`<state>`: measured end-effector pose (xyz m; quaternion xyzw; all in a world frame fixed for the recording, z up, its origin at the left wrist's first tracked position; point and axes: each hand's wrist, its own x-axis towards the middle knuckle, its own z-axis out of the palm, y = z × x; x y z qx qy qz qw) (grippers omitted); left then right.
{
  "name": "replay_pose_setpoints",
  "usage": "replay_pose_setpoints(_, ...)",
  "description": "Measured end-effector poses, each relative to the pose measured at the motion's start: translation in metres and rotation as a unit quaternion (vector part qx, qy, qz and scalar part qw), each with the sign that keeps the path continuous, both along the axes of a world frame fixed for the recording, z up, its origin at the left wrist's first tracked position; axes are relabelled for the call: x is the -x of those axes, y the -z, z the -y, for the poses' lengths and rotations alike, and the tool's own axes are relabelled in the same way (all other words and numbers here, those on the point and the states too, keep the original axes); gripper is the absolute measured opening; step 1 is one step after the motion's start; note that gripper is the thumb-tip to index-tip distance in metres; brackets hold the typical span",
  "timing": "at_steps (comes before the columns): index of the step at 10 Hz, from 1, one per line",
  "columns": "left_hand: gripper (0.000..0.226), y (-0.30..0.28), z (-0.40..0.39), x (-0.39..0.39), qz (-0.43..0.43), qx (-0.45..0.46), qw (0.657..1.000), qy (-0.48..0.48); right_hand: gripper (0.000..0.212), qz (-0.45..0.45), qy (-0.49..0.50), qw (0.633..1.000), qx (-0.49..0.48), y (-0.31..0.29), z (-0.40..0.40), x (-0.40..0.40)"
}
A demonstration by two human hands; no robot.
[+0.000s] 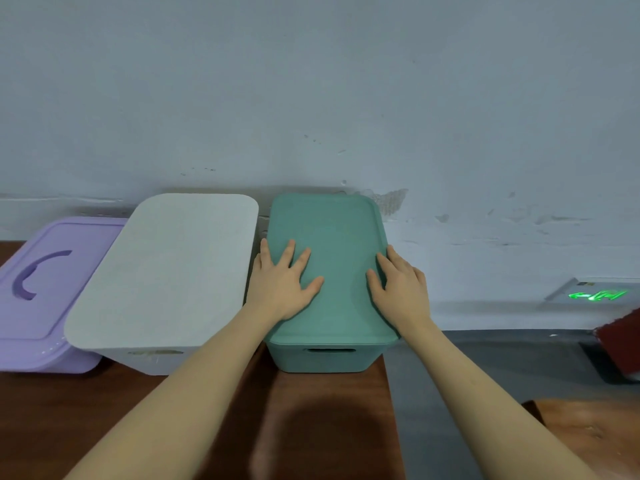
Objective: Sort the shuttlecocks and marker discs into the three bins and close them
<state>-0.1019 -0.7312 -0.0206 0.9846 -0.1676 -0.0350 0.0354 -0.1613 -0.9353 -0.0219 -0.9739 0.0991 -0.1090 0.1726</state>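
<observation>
Three lidded bins stand in a row against the wall on a brown table. The green bin point(322, 358) is on the right with its green lid point(332, 230) on top. My left hand point(282, 282) lies flat on the lid's left side, fingers spread. My right hand point(401, 289) presses flat on the lid's right edge. The white bin point(152, 360) in the middle carries a white lid point(173, 268). The purple bin point(41, 355) at the left has a lid with a curved handle point(34, 275). No shuttlecocks or marker discs are in view.
The brown table point(104, 417) ends just right of the green bin; beyond it is grey floor point(485, 368). A green lit sign point(597, 294) sits low on the wall at right. A dark red object point(623, 337) stands at the right edge.
</observation>
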Motion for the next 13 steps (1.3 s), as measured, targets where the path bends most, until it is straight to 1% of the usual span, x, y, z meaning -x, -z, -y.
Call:
replay_pose_setpoints(1,0.070,-0.003,0.001,0.000,-0.009,0.022,1.000,-0.009,0.055,-0.032,-0.016,0.999,0.032,0.001,0.000,-0.003)
replay_pose_setpoints(2,0.067,-0.009,0.002,-0.009,0.006,0.025,1.000,0.003,0.061,-0.081,-0.030,0.994,0.065,0.002,0.002,-0.009)
replay_pose_setpoints(3,0.064,-0.011,0.003,-0.022,0.035,0.020,0.999,0.016,0.061,-0.077,-0.033,0.993,0.083,-0.002,0.003,-0.019)
replay_pose_setpoints(4,0.068,-0.009,0.005,-0.037,0.024,0.029,0.999,0.004,0.062,-0.083,-0.045,0.993,0.075,-0.007,0.006,-0.037)
replay_pose_setpoints(5,0.075,-0.008,0.005,-0.055,0.013,0.031,0.999,-0.016,0.064,-0.117,-0.063,0.990,0.042,-0.007,0.013,-0.056)
replay_pose_setpoints(6,0.078,-0.003,0.002,-0.066,0.013,0.024,0.999,-0.026,0.067,-0.114,-0.066,0.991,0.016,-0.001,0.018,-0.069)
replay_pose_setpoints(9,0.078,0.004,0.002,-0.066,0.026,0.048,0.998,-0.035,0.072,-0.106,-0.061,0.991,0.058,0.004,0.019,-0.071)
replay_pose_setpoints(10,0.077,-0.005,0.000,-0.066,0.009,0.059,0.998,-0.034,0.071,-0.128,-0.062,0.988,0.061,-0.001,0.019,-0.072)
replay_pose_setpoints(11,0.083,-0.015,-0.004,-0.062,0.032,0.078,0.996,-0.030,0.066,-0.116,-0.060,0.988,0.086,-0.006,0.015,-0.072)
replay_pose_setpoints(12,0.067,-0.028,-0.012,-0.048,0.077,0.119,0.989,-0.035,0.058,-0.073,-0.057,0.993,0.075,-0.021,0.000,-0.068)
replay_pose_setpoints(13,0.060,-0.043,-0.024,-0.042,0.123,0.139,0.982,-0.044,0.055,-0.024,-0.099,0.993,0.062,-0.041,-0.020,-0.070)
